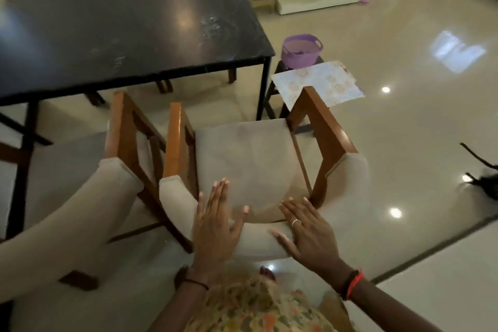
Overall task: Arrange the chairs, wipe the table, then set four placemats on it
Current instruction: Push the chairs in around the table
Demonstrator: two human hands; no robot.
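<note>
Head cam: my left hand (215, 224) + right hand (310, 234) lie flat, fingers straight, gripping nothing, on the armchair (248, 153) back, near a corner of the black table (121, 35). Placemats (320, 83) sit beside a purple basket (300, 50), right of it.

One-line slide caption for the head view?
Both open hands at the chair backrest, dark table ahead; placemats wait on a stool.

Head view, close above chair (250, 164)
</note>
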